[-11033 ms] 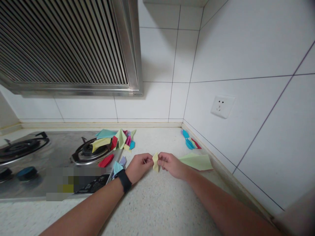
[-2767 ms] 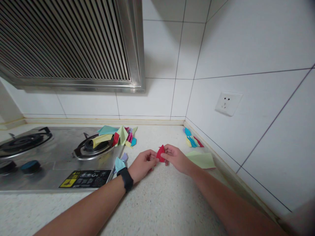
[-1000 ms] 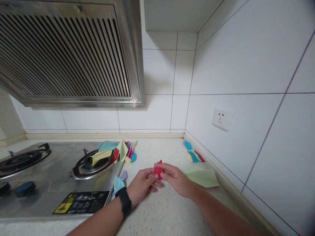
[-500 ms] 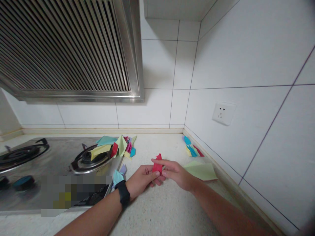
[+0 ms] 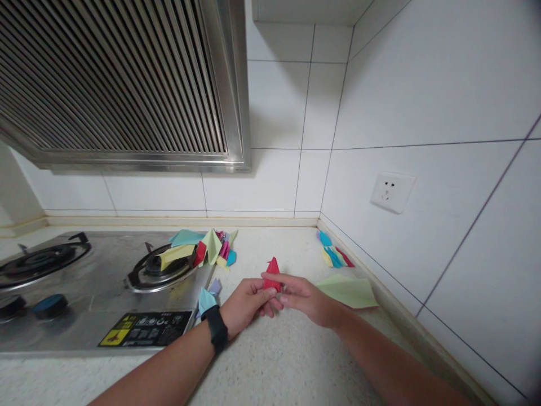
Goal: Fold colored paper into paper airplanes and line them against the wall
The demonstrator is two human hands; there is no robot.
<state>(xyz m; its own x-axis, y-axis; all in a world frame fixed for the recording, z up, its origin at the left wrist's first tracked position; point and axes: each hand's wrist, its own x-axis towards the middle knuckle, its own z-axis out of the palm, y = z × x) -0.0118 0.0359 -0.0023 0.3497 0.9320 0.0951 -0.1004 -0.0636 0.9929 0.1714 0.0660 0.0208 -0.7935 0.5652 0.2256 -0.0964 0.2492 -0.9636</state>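
Mid-fold, the left hand (image 5: pixel 247 303) and right hand (image 5: pixel 305 297) pinch the small red paper piece (image 5: pixel 273 271) above the countertop's (image 5: pixel 274 361) middle, likely needing a firm crease pressed next.

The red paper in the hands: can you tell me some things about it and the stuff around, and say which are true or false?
1. Both hands, left and right, pinch the red folded paper. True.
2. A pot sits on the stove burner. False: colored folded papers lie there.
3. A green sheet lies right of the right hand. True.
4. The wall socket has a plug in it. False: nothing is plugged in.
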